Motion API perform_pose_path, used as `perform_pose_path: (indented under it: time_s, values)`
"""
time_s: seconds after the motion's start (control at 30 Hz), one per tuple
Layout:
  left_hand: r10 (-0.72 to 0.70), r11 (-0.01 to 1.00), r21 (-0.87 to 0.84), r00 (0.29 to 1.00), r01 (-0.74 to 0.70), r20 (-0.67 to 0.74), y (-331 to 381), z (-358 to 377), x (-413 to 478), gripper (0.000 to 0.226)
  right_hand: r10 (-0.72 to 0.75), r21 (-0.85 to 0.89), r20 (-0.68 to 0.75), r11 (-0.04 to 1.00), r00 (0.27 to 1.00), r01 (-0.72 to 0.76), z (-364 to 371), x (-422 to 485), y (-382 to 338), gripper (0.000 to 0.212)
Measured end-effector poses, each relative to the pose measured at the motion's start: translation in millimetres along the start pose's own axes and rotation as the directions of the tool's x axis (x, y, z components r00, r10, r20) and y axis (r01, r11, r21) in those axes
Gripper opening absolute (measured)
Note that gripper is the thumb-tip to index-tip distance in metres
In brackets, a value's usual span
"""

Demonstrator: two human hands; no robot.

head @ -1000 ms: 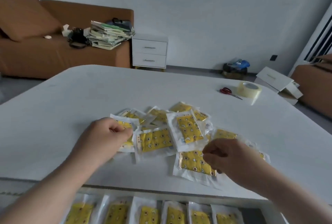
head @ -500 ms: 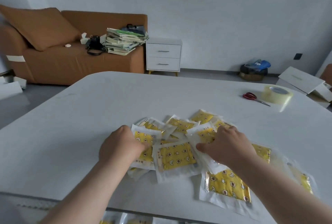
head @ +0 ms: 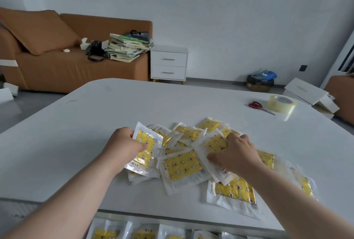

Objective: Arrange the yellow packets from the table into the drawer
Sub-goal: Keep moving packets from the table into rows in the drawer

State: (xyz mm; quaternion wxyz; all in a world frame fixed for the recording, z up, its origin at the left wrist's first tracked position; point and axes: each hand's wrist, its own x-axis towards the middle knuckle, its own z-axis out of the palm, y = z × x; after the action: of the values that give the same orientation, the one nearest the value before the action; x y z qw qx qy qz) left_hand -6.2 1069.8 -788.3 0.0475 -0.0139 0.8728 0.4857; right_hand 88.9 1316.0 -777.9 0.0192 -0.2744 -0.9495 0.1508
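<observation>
On the white tabletop (head: 95, 133) before us lies a loose heap of yellow packets (head: 182, 164), overlapping one another in clear wrappers; our left hand (head: 122, 146) has its grip clamped on one packet (head: 144, 148) at the left edge of the heap, thumb on its face and fingers behind it, so that the packet stands tilted up off the others; our right hand (head: 235, 154) lies palm down on the middle of the heap, its grip closed on another packet (head: 212, 148), thumb at the near edge and fingers spread over the far one; a further packet (head: 234, 190) lies flat just below that wrist, and more trail off to the right, partly hidden by the forearm; below the near edge of the tabletop the drawer (head: 107, 217) stands open, with a row of packets (head: 143, 233) already side by side in it, only their upper parts in view; far to the right on the tabletop red-handled scissors (head: 258, 106) lie just beside a roll of clear tape (head: 281, 102), well apart from the heap.
</observation>
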Motion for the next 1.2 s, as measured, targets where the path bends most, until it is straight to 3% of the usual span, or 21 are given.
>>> perform_pose_path:
  time_s: [0.17, 0.43, 0.57, 0.67, 0.73, 0.8, 0.87, 0.93, 1.07, 1.2]
  values:
    - [-0.079, 0.977, -0.194, 0.996, 0.086, 0.044, -7, -6, -5, 0.012, -0.024, 0.18, -0.09, 0.983, 0.996, 0.04, -4, -6, 6, 0.051]
    - [-0.062, 0.966, -0.254, 0.997, 0.047, -0.049, -3, -3, -14, 0.013, -0.068, 0.356, -0.198, 0.924, 0.978, 0.136, -9, -10, 27, 0.021]
    - [-0.003, 0.971, -0.236, 0.98, -0.045, -0.2, 0, -8, -14, 0.009, 0.013, 0.556, -0.231, 0.822, 0.973, 0.122, -23, -13, 37, 0.008]
    - [0.035, 0.967, -0.238, 0.969, -0.095, -0.246, 11, -13, -17, 0.009, 0.055, 0.716, -0.192, 0.691, 0.98, 0.102, -32, -23, 47, 0.011]
    - [0.088, 0.975, -0.19, 0.985, -0.116, -0.149, 25, -10, -24, 0.006, 0.093, 0.825, -0.118, 0.563, 0.989, 0.046, -35, -28, 53, 0.006]
    - [0.152, 0.986, -0.072, 0.987, -0.148, 0.053, 40, 1, -32, 0.009, 0.126, 0.877, -0.056, 0.481, 0.99, -0.012, -38, -27, 57, 0.003]
    - [0.195, 0.97, 0.096, 0.951, -0.224, 0.241, 49, 17, -37, 0.012, 0.156, 0.903, -0.015, 0.427, 0.988, -0.054, -40, -23, 58, 0.004]
    - [0.207, 0.918, 0.256, 0.917, -0.303, 0.341, 49, 35, -38, 0.014, 0.173, 0.924, 0.007, 0.376, 0.985, -0.073, -42, -17, 57, 0.004]
    - [0.265, 0.792, 0.445, 0.891, -0.419, 0.369, 38, 61, -42, 0.02, 0.177, 0.934, 0.02, 0.347, 0.984, -0.081, -41, -10, 54, 0.005]
    - [0.364, 0.754, 0.43, 0.861, -0.496, 0.356, 29, 70, -47, 0.024, 0.179, 0.93, 0.004, 0.36, 0.984, -0.069, -36, -5, 53, 0.004]
